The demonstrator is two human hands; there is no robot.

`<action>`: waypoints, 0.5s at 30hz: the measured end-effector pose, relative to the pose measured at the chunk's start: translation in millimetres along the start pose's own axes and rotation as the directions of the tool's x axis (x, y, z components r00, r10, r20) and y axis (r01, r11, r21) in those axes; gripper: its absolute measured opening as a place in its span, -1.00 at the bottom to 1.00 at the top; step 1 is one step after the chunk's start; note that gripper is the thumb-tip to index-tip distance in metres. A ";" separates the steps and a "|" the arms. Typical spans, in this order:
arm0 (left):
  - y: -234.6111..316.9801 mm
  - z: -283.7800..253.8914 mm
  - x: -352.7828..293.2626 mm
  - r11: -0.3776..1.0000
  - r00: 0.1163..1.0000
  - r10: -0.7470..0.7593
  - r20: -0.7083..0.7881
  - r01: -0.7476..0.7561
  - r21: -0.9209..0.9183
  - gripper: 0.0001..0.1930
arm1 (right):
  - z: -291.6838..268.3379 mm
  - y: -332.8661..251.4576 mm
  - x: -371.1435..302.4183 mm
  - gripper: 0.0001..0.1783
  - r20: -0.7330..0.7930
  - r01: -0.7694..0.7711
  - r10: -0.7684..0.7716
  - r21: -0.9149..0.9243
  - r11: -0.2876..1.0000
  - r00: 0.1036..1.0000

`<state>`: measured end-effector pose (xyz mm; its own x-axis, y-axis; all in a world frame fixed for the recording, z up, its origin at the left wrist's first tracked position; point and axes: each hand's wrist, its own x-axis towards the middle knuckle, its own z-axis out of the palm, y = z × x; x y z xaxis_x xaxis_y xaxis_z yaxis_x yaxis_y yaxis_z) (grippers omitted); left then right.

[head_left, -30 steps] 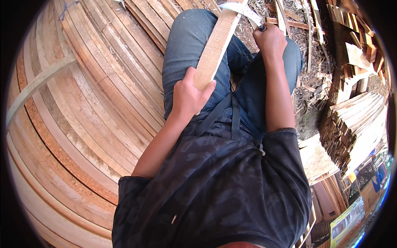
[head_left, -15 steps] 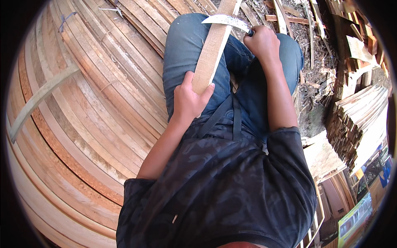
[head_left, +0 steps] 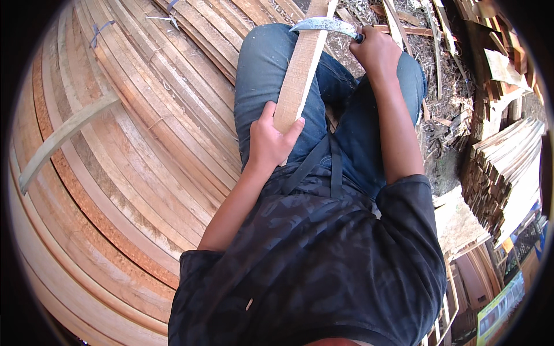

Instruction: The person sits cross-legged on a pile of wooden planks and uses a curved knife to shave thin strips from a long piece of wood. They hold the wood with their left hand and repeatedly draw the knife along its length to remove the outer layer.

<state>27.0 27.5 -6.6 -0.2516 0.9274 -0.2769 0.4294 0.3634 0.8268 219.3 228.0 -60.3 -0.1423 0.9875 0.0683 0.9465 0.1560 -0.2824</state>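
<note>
Upper centre: we infer shaving, left hand (head_left: 268, 143) gripping the wooden slat (head_left: 300, 75), right hand (head_left: 377, 53) the sickle (head_left: 325, 24), the next stroke demanding steadiness.

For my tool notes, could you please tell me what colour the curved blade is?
The blade is silvery grey, best seen in the head view.

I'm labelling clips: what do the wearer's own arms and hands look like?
The left hand and right hand wear no gloves. Forearms are bare, no watch showing. The faintly patterned dark shirt has short sleeves ending near the elbows.
</note>
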 end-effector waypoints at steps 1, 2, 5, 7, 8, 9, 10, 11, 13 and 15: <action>-0.3 0.3 1.4 1.000 1.000 -0.008 0.013 0.007 0.012 -0.61 | -0.1 1.0 1.7 -0.74 -0.059 0.022 -0.022 -0.002 1.000 0.998; 0.3 -0.1 1.9 1.000 1.000 -0.015 0.026 0.014 0.024 -0.62 | 3.5 2.8 4.1 -0.74 -0.094 -0.064 0.067 0.035 0.997 0.993; 5.4 -4.2 -1.4 0.997 0.996 -0.071 0.049 0.071 -0.007 -0.67 | -1.8 15.8 14.5 -0.74 -0.126 -0.245 0.261 0.125 0.961 0.957; 0.1 -5.8 -2.6 0.997 0.997 -0.071 0.036 0.072 -0.029 -0.71 | -16.6 2.6 4.9 -0.73 0.005 -0.050 0.050 0.145 0.988 0.999; -3.8 -5.5 -3.6 0.999 0.999 -0.042 0.025 0.042 -0.002 -0.71 | -23.6 -6.6 -4.4 -0.73 0.072 0.045 -0.058 0.165 0.985 0.996; -6.9 -3.2 -3.2 1.000 1.000 -0.010 0.022 0.009 0.019 -0.71 | -29.5 -14.0 -12.3 -0.73 0.186 0.090 -0.116 0.142 0.986 0.976; -8.2 -2.2 -2.2 0.999 1.000 0.023 0.019 -0.023 0.041 -0.71 | -30.2 -21.8 -19.9 -0.72 0.282 0.126 -0.154 0.114 0.985 0.947; -7.9 -2.8 -1.3 0.999 1.000 0.011 0.017 -0.012 0.036 -0.68 | -20.8 -20.9 -19.5 -0.72 0.281 0.104 -0.124 0.085 0.991 0.952; -5.1 -2.2 -5.1 1.000 1.000 -0.026 0.009 0.026 0.014 -0.62 | -13.9 -12.3 -4.6 -0.70 0.241 0.049 -0.062 0.058 0.997 0.969; -2.5 -0.6 2.2 0.996 0.997 -0.071 0.034 0.072 -0.048 -0.60 | -8.8 -12.6 2.5 -0.69 0.243 0.041 -0.050 0.042 0.998 0.969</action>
<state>24.8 28.6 -9.0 -0.2516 0.9019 -0.3511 0.3683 0.4247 0.8271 209.6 228.3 -48.2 -0.2553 0.9549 -0.1517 0.9269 0.1971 -0.3195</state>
